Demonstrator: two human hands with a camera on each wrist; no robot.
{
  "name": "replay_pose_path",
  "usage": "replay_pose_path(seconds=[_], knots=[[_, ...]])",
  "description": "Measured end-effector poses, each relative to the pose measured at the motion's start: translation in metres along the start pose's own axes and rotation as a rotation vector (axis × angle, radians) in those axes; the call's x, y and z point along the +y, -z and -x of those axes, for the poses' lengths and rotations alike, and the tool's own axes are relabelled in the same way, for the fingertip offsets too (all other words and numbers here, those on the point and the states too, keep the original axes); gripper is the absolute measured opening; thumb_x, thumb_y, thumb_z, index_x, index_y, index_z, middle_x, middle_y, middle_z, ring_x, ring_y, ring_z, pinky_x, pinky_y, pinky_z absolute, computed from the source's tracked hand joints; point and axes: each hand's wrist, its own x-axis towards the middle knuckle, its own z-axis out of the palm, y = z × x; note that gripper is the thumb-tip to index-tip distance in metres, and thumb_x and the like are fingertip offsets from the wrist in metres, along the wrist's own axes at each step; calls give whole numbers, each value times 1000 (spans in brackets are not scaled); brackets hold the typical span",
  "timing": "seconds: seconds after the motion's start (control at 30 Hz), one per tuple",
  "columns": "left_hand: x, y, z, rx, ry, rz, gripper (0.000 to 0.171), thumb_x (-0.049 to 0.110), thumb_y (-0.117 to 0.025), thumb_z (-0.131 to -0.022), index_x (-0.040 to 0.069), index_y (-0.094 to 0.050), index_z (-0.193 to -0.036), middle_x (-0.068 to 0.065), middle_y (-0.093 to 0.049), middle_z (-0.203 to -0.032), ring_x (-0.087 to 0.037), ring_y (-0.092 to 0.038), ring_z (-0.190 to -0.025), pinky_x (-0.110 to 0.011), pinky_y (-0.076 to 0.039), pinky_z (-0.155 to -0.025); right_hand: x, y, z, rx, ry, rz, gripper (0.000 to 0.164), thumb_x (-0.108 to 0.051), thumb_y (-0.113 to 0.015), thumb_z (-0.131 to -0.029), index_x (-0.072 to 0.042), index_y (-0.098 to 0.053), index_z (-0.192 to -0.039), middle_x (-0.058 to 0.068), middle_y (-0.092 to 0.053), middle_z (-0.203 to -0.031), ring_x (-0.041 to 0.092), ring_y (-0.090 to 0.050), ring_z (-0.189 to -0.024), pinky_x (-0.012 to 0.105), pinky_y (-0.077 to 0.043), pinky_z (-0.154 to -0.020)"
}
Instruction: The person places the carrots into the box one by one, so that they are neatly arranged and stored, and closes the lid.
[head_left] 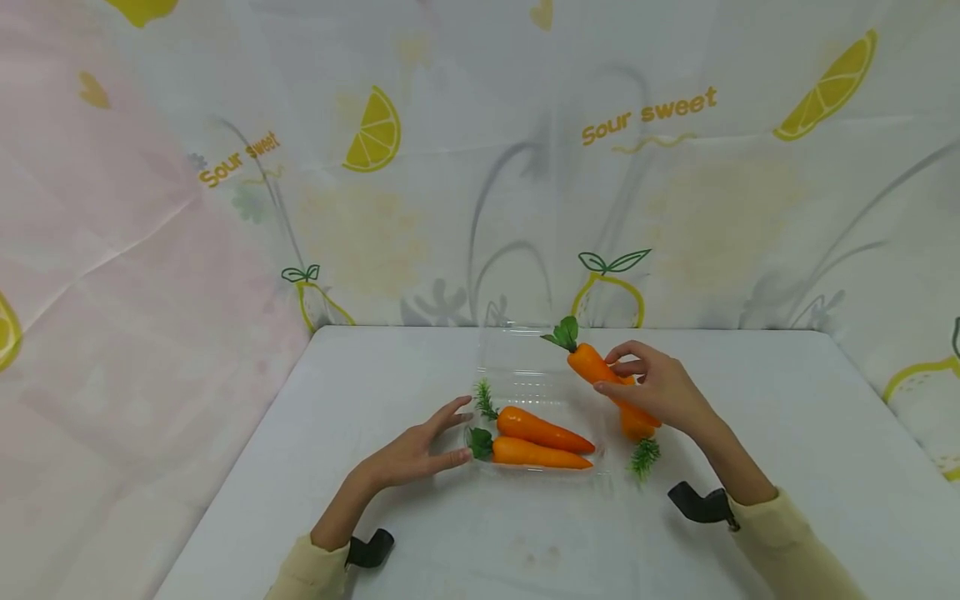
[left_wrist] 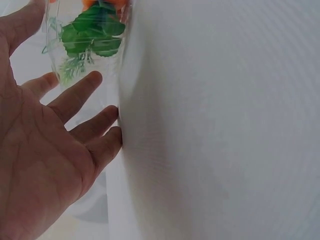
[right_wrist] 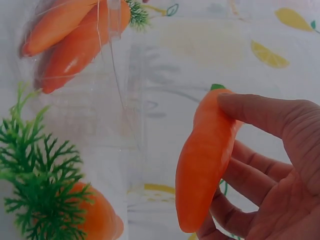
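Observation:
My right hand (head_left: pixel 663 387) pinches an orange toy carrot (head_left: pixel 588 364) between thumb and fingers, its leafy green top tilted up toward the back left. In the right wrist view this carrot (right_wrist: pixel 202 155) hangs over the white surface, tapered end down. Left of it is a clear plastic clamshell box (head_left: pixel 570 392) with its lid raised at the back. Two carrots, an upper one (head_left: pixel 543 427) and a lower one (head_left: pixel 534 452), lie side by side inside, tops to the left. My left hand (head_left: pixel 411 450) is spread at the box's left end, fingertips right at the wall.
Another orange piece (head_left: pixel 636 428) with a feathery green top (head_left: pixel 645 457) lies just right of the box, partly behind the held carrot. All of this is on a white table (head_left: pixel 390 358), with a lemon-print cloth (head_left: pixel 450 208) hanging behind its far edge.

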Motion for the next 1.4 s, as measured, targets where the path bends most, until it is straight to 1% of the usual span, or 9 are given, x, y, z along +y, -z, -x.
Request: replay_pose_path(seconds=[0.13,0.37,0.63,0.83,0.93,1.03,1.17,1.23,1.4], knots=[[0,0,0,0,1,4,80,49,-63,-94,33,-16,-158,-2,-42,-152,-30,-40,-138,-61,-32,-106,-6,-7,-6,-25,17,-23,48,-43,-77,-85,-11,-58,-115,18,-67,-118,36,-62,-110,47,-55,-84],[0,1,1,-1,-2,-1,81,49,-62,-94,31,-16,-158,-2,-42,-152,-30,-40,-138,-62,-31,-106,-13,-22,-14,-62,24,-51,46,-35,-79,-84,-11,-55,-116,16,-67,-119,35,-63,-108,43,-56,-82],[0,2,0,-4,-1,-4,81,50,-62,-94,32,-16,-158,-1,-42,-152,-29,-39,-138,-61,-31,-107,-18,-36,-21,-100,50,-105,45,-34,-79,-85,-11,-54,-116,15,-67,-120,33,-63,-107,41,-56,-81],[-1,2,0,-6,3,6,81,50,-62,-94,34,-16,-158,0,-42,-152,-29,-38,-139,-61,-30,-108,-20,-46,-24,-111,105,-79,43,-37,-77,-87,-11,-55,-113,12,-70,-115,28,-64,-106,47,-51,-88],[-1,1,0,-9,11,13,81,50,-63,-94,34,-16,-158,0,-42,-152,-29,-38,-139,-61,-30,-108,-21,-51,-25,-114,91,-64,40,-38,-76,-87,-14,-55,-111,10,-70,-114,28,-64,-108,49,-49,-91],[-1,1,1,-13,17,15,80,51,-62,-94,35,-16,-158,1,-42,-152,-29,-39,-139,-62,-31,-107,-21,-57,-25,-126,71,-54,37,-36,-76,-88,-15,-55,-111,11,-69,-117,32,-62,-111,44,-52,-84],[-1,1,1,-13,15,14,80,50,-62,-94,35,-16,-158,0,-42,-152,-29,-39,-139,-62,-31,-107,-20,-64,-26,-148,48,-27,36,-32,-75,-89,-15,-54,-112,14,-67,-122,34,-61,-111,35,-54,-68],[-1,1,1,-11,10,15,80,50,-62,-94,34,-16,-158,0,-42,-152,-29,-39,-139,-62,-31,-107,-20,-67,-26,-158,51,-8,35,-31,-75,-89,-15,-54,-113,15,-66,-122,33,-61,-112,35,-56,-70],[-1,1,1,-5,3,13,80,49,-62,-94,34,-16,-158,1,-42,-152,-30,-38,-139,-62,-30,-107,-21,-72,-27,-164,76,31,33,-27,-74,-90,-14,-54,-113,14,-67,-120,31,-62,-111,44,-54,-87]])
